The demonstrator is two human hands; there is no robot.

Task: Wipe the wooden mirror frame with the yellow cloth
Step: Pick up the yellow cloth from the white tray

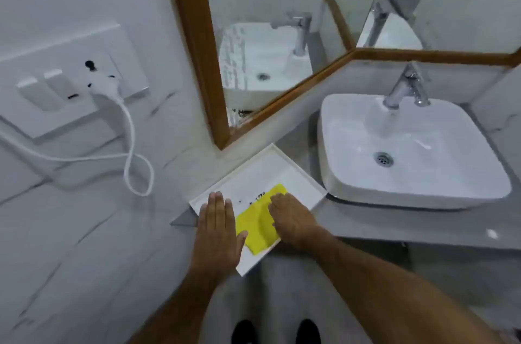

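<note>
While we look down from the head camera, the yellow cloth [255, 223] lies flat in a shallow white tray [284, 163] on the grey counter [380, 223], tray corner hanging past the counter's front edge. Our left hand [217, 233] is flat, palm down, fingers straight and together, over the tray's left part; its thumb touches the cloth's left edge, nothing gripped. Our right hand [291, 221] rests on the cloth's right side, fingers bent down onto the fabric; we can't tell whether they've pinched it or just press on it. Small dark marks sit on the tray floor just beyond the cloth. Wooden mirror frame [194, 33] is on the wall above and behind the tray, its lower left corner just beside the tray's far corner; neither hand touches it. A second framed mirror panel meets it at an angle on the right, both reflecting the basin and tap. White basin [408, 151] sits on the counter right of the tray, close to it, chrome tap [406, 87] at its back, drain in the middle. Left wall: white switch plate [67, 81] with a white plug [105, 84] in it, cable [132, 146] looping down. Dark shoe tips at the bottom edge.
</note>
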